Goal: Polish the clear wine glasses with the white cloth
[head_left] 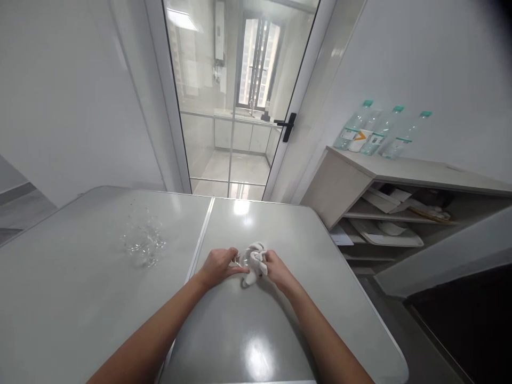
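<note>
Over the right half of the table, my left hand [219, 266] is closed on the side of a small transparent glass [247, 258], whose exact shape is partly covered. A crumpled white cloth [253, 274] is bunched around and inside the glass. Pinching the cloth from the other side is my right hand [277, 268], its fingertips partly behind the fabric. Both hands are just above the tabletop. Farther left lies a cluster of transparent glassy pieces [144, 242], too see-through to tell apart.
The grey table [100, 298] has a metal seam [205, 224] down its middle. Beyond it stands a glass door [236, 144] with a black handle [287, 127]. To the right, a shelf unit [360, 181] holds papers and trays, with several plastic bottles [378, 140] on top.
</note>
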The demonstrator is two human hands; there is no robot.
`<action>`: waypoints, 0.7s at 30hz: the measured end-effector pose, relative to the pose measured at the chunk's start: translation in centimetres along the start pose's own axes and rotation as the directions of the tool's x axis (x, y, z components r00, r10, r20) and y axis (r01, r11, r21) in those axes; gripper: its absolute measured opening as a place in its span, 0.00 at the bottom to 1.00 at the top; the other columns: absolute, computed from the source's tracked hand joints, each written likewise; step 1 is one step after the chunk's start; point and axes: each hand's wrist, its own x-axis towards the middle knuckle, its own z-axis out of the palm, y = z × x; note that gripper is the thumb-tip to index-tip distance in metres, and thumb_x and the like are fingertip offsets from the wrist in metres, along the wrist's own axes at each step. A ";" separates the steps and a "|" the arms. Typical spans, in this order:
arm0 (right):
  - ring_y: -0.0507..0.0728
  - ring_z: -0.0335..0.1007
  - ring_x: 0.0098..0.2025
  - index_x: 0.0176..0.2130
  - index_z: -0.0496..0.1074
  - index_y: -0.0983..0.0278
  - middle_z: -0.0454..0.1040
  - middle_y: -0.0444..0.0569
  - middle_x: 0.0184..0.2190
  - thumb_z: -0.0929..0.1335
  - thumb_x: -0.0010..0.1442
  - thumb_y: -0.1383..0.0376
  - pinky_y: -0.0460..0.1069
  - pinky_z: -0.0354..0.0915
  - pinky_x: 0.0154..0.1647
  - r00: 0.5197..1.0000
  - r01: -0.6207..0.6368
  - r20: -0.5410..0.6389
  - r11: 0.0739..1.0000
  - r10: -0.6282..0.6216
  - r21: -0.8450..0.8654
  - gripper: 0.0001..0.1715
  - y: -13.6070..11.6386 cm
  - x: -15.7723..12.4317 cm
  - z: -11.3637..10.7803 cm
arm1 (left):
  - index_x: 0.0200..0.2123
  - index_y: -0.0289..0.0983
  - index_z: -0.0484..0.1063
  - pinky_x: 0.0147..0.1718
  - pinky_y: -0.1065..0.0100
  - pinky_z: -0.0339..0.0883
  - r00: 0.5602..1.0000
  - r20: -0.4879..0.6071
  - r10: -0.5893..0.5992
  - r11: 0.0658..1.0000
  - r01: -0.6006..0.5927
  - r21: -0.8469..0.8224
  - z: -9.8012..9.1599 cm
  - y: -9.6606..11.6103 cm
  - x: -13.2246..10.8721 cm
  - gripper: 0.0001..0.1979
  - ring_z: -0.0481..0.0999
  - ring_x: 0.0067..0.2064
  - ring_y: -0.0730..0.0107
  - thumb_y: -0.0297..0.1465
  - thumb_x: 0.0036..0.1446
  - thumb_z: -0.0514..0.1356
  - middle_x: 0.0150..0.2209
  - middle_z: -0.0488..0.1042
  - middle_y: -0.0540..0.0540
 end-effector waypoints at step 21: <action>0.50 0.57 0.17 0.27 0.70 0.63 0.64 0.41 0.18 0.72 0.47 0.53 0.43 0.50 0.13 0.969 -0.199 -0.085 0.938 0.231 0.282 0.16 1.2 1.0 0.8 | 0.40 0.38 0.77 0.30 0.67 0.62 0.999 0.046 -0.015 0.997 0.011 0.074 0.2 0.2 -0.6 0.10 0.74 0.27 0.67 0.39 0.66 0.63 0.24 0.73 0.49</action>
